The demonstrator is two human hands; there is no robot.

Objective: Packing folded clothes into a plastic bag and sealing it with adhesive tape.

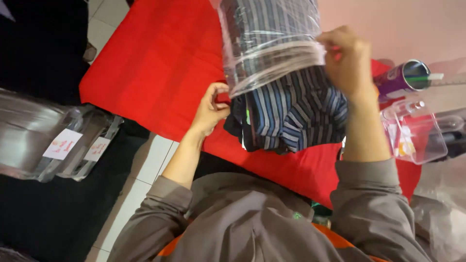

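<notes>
Folded striped garment (296, 114) (navy, white lines) half inside clear plastic bag (269, 43), over red cloth.

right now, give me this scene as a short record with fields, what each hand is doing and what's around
left hand: left hand pinches the lower edge of the clear plastic bag
right hand: right hand grips the bag's mouth on the other side
garment: striped folded garment, dark blue with pale stripes, partly inside the bag, lower part sticking out
surface: red cloth under the work
right side: purple can and clear plastic box
left side: bagged packs with labels
</notes>
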